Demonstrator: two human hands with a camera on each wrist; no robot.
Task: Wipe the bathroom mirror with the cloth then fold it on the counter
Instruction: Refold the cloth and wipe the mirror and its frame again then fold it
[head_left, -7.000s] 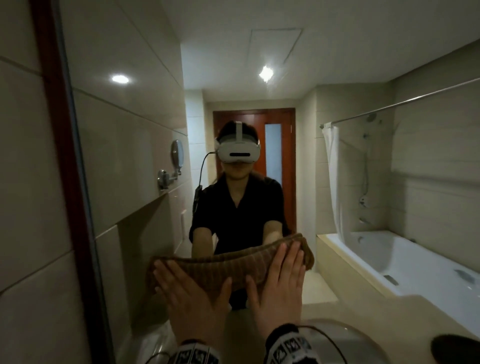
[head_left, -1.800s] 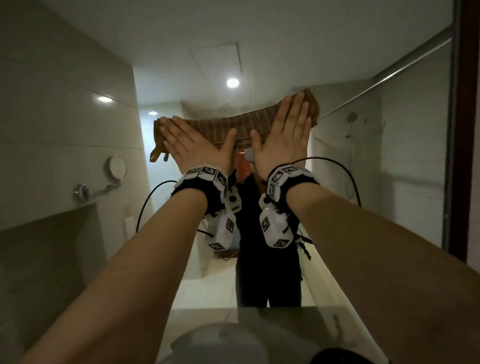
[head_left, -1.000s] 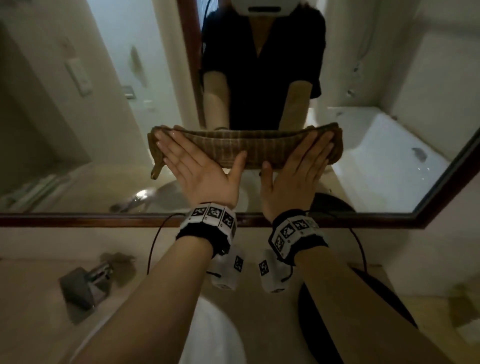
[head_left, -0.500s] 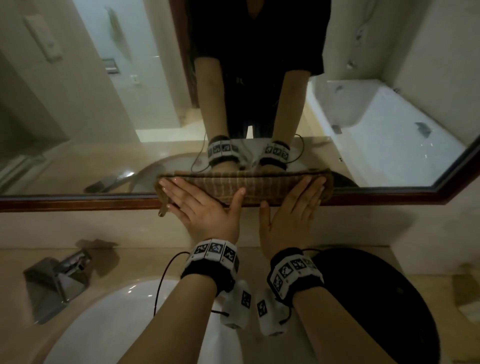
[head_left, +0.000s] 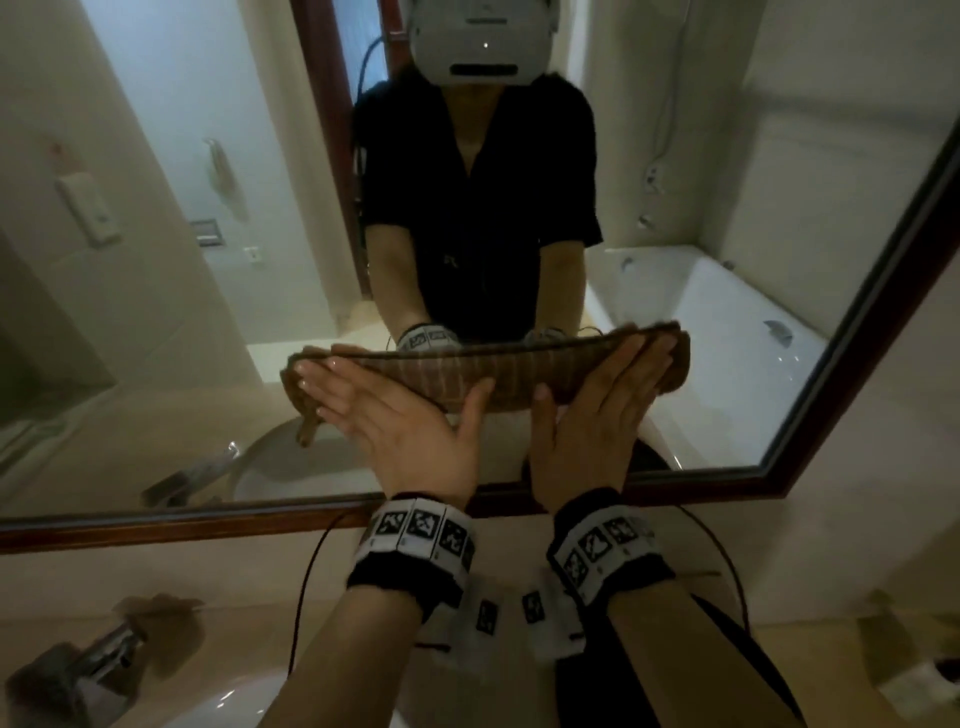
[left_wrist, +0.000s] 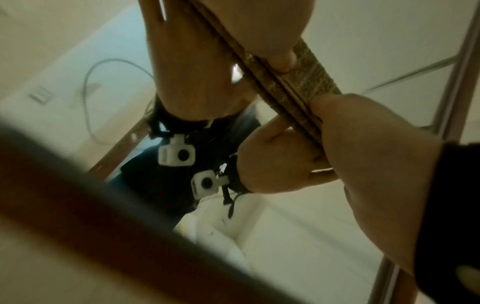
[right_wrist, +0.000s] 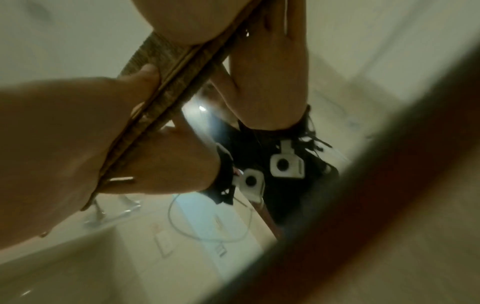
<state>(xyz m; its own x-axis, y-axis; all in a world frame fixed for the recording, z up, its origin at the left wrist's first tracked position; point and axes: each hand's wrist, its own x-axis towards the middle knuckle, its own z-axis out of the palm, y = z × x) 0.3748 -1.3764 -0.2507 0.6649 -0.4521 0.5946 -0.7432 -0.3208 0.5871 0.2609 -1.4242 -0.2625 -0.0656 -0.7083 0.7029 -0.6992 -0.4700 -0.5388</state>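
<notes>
A brown ribbed cloth (head_left: 493, 376), folded into a long strip, lies flat against the lower part of the mirror (head_left: 182, 260). My left hand (head_left: 384, 410) presses its left half with straight, spread fingers. My right hand (head_left: 597, 415) presses its right half the same way, thumbs nearly meeting in the middle. In the left wrist view the cloth (left_wrist: 309, 82) shows as a thin band between palm and glass, and in the right wrist view the cloth (right_wrist: 155, 67) runs up along the mirror. Both hands are doubled by their reflections.
The mirror's dark wooden frame (head_left: 182, 525) runs just below my wrists. Under it lie the beige counter (head_left: 234, 587), a white basin (head_left: 223, 706), a chrome tap (head_left: 88, 670) at the left and a black round object (head_left: 691, 691) under my right forearm.
Both hands have slid the cloth up from the mirror's bottom frame to a little higher on the glass. Earlier it went from the top of the mirror down to the frame.
</notes>
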